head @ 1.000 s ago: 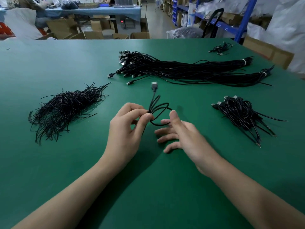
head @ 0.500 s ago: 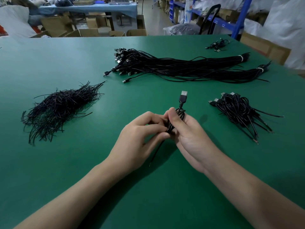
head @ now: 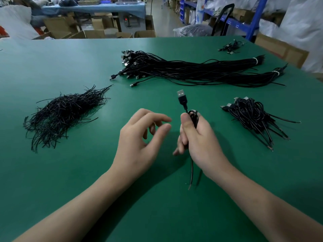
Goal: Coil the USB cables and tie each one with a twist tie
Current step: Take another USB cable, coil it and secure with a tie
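- At table (head: 52, 67) centre, cable (head: 193, 117) is gripped in right hand (head: 199, 138); thumb and fingers are clamped round its folded loops.
- Plug (head: 182, 98) is stuck out above the thumb toward 12 o'clock; the thin tail is hung below the fist toward 6 o'clock. Tip touching the table or not: cannot be told.
- Left hand (head: 139, 135) is held just at 9 o'clock of the right hand, apart from it and from the cable; fingers are loosely curled with a gap to the thumb, nothing is held.
- Ties (head: 64, 114) are heaped at 9 to 10 o'clock, well apart from the hands.
- Straight cables (head: 192, 70) are laid in long banded bundles at 12 to 1 o'clock.
- Coiled cables (head: 253, 117) are piled at 3 o'clock.
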`<state>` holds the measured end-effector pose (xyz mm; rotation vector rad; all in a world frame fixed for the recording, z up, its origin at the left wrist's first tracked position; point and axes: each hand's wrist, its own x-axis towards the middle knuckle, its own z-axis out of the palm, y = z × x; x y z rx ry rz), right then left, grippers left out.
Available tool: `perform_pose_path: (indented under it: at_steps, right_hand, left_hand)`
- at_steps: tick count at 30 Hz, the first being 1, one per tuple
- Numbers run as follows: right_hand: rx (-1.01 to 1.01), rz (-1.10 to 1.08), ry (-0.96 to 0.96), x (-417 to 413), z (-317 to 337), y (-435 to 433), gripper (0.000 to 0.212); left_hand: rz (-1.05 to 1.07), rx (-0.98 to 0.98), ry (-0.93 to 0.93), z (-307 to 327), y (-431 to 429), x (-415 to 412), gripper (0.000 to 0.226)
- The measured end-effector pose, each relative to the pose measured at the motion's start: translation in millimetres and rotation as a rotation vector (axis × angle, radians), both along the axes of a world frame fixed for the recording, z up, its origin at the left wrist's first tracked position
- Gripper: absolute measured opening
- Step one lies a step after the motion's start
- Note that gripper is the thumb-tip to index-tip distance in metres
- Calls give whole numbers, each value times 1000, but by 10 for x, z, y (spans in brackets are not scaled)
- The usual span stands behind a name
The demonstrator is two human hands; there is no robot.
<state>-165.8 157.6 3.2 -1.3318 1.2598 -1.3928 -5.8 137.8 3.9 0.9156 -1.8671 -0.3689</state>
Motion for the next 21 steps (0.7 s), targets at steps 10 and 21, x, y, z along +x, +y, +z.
perform_pose_path:
  at_steps: [10,21]
  right_hand:
    - [-8,189,618,84,-28,64,16]
    - [116,11,817,51,35,72,28]
  left_hand:
    - [-164,396,227,-49,-115,49,16]
    - [-146,376,122,-46,-50,-8,12]
